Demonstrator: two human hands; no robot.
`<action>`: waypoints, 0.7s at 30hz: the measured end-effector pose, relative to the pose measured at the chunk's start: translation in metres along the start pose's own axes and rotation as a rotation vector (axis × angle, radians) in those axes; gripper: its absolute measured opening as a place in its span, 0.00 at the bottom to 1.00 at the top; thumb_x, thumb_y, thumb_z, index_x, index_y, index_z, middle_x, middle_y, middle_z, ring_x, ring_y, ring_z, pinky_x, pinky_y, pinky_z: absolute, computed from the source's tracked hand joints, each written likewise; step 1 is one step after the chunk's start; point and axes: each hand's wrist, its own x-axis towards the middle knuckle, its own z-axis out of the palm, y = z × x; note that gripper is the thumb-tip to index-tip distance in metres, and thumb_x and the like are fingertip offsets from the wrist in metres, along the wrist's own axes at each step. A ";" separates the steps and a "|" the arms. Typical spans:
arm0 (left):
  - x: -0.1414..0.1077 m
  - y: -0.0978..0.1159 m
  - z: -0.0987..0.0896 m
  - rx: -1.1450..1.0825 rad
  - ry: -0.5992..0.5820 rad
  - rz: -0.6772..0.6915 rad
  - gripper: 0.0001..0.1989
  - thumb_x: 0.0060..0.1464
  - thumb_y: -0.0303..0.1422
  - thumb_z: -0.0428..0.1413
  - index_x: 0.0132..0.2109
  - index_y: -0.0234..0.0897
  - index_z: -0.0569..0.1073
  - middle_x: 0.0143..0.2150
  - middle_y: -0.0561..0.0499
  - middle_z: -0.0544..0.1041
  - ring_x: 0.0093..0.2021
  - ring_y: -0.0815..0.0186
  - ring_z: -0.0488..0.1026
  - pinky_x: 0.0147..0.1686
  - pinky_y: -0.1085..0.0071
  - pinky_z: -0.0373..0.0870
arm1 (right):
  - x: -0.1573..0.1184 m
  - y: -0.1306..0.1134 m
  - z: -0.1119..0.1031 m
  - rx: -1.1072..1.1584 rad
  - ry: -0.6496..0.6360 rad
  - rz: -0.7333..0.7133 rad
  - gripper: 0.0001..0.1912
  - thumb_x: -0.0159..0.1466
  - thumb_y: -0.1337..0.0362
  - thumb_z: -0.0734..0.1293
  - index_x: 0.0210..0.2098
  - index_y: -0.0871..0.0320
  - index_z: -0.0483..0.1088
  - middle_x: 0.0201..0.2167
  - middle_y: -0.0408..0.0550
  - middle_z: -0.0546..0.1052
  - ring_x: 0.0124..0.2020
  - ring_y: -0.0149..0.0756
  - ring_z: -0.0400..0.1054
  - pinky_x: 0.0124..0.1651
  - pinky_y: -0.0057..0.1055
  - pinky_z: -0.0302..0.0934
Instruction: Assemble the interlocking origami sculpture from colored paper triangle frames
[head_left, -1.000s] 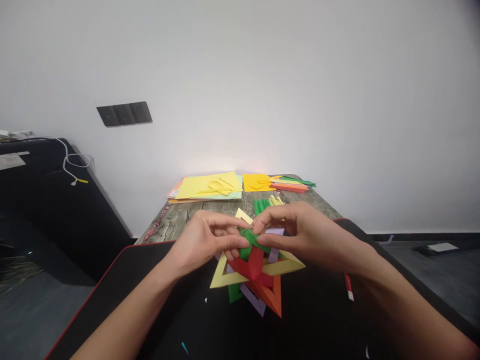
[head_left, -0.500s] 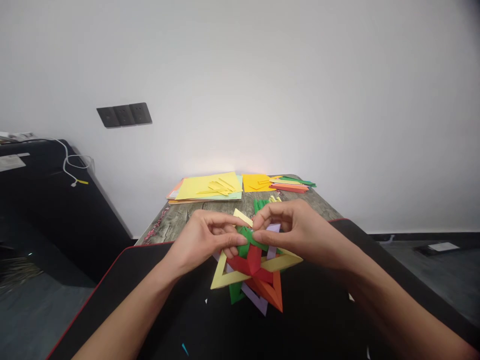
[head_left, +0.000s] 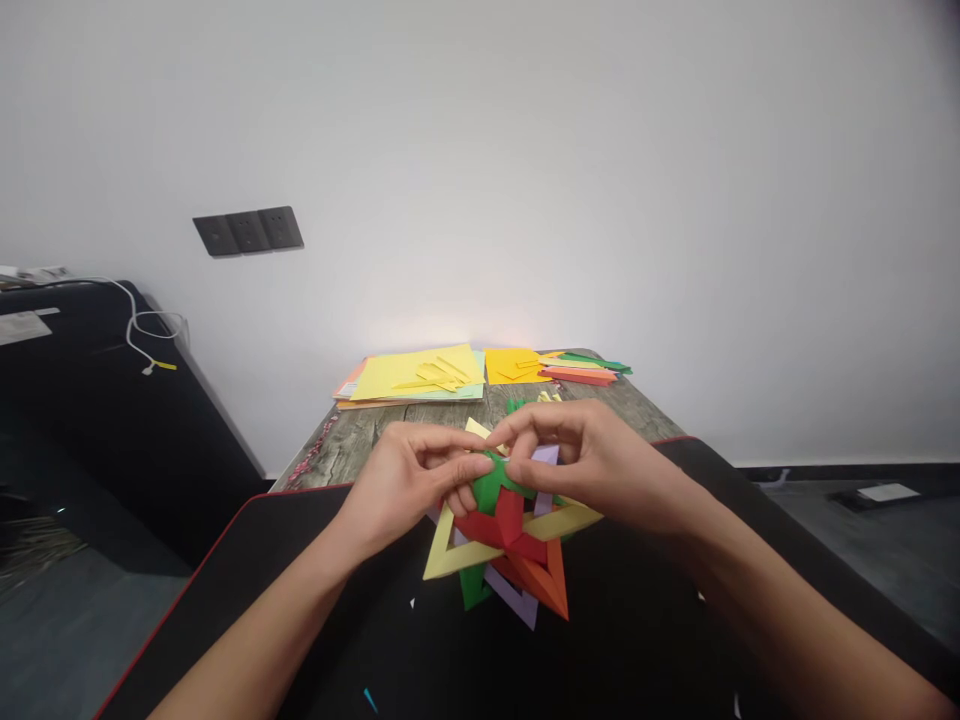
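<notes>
A star-shaped paper model [head_left: 510, 535], made of interlocking folded strips in red, green, pale yellow, purple and orange, is held above the black mat [head_left: 622, 640]. My left hand [head_left: 416, 470] pinches the green piece [head_left: 491, 490] at the model's top from the left, thumb on its near face. From the other side my right hand [head_left: 574, 445] grips the same green piece, its index fingertip close to my left index fingertip. Fingers hide the piece's upper edge. Yellow points stick out left and right; green, purple and orange points hang below.
Colored paper sheets [head_left: 390, 375] with folded yellow strips lie at the far left of the wooden table [head_left: 349, 440]. Orange paper [head_left: 510, 365] and a stack of folded strips [head_left: 581, 370] sit to their right. Tiny paper scraps, one a blue scrap [head_left: 370, 699], dot the mat.
My right index finger has moved left, toward my left fingertips, over the top of the green piece. My left thumb has shifted slightly. The paper model has turned only a little.
</notes>
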 end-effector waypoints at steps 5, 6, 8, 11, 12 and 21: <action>0.000 0.001 -0.002 -0.014 -0.018 -0.018 0.12 0.46 0.30 0.64 0.40 0.34 0.81 0.18 0.52 0.77 0.19 0.71 0.75 0.19 0.82 0.69 | 0.000 0.001 0.002 0.011 -0.010 -0.017 0.11 0.55 0.72 0.65 0.36 0.60 0.75 0.20 0.39 0.71 0.23 0.26 0.63 0.26 0.23 0.62; 0.000 0.001 -0.002 -0.022 -0.018 -0.026 0.13 0.45 0.30 0.65 0.40 0.34 0.81 0.18 0.52 0.77 0.19 0.72 0.75 0.19 0.82 0.69 | 0.000 0.001 0.002 0.013 -0.007 -0.020 0.12 0.55 0.72 0.65 0.38 0.60 0.76 0.20 0.39 0.70 0.22 0.26 0.63 0.26 0.23 0.62; 0.001 0.002 -0.003 -0.037 -0.021 -0.042 0.14 0.43 0.30 0.66 0.41 0.34 0.81 0.18 0.52 0.78 0.19 0.72 0.74 0.20 0.82 0.70 | 0.000 0.002 0.002 0.003 -0.008 -0.041 0.13 0.56 0.72 0.65 0.39 0.59 0.77 0.21 0.40 0.70 0.23 0.26 0.63 0.26 0.24 0.62; 0.001 0.002 -0.003 -0.024 -0.029 -0.051 0.13 0.44 0.30 0.65 0.41 0.34 0.81 0.19 0.53 0.78 0.19 0.72 0.74 0.19 0.83 0.69 | -0.001 0.003 0.002 -0.030 -0.034 -0.103 0.16 0.57 0.72 0.64 0.42 0.57 0.78 0.23 0.41 0.70 0.24 0.27 0.64 0.25 0.23 0.61; 0.001 0.002 -0.004 -0.012 -0.031 -0.053 0.13 0.46 0.31 0.65 0.41 0.35 0.81 0.19 0.52 0.78 0.19 0.73 0.74 0.19 0.83 0.68 | -0.001 0.004 0.002 -0.042 -0.041 -0.120 0.16 0.58 0.72 0.64 0.42 0.56 0.78 0.24 0.41 0.70 0.24 0.26 0.64 0.25 0.23 0.61; 0.001 0.001 -0.004 -0.005 -0.037 -0.065 0.10 0.49 0.30 0.63 0.41 0.33 0.80 0.19 0.51 0.77 0.20 0.72 0.74 0.21 0.81 0.70 | -0.002 0.001 0.003 -0.069 -0.035 -0.113 0.17 0.57 0.74 0.63 0.43 0.57 0.78 0.26 0.43 0.72 0.23 0.24 0.64 0.24 0.21 0.62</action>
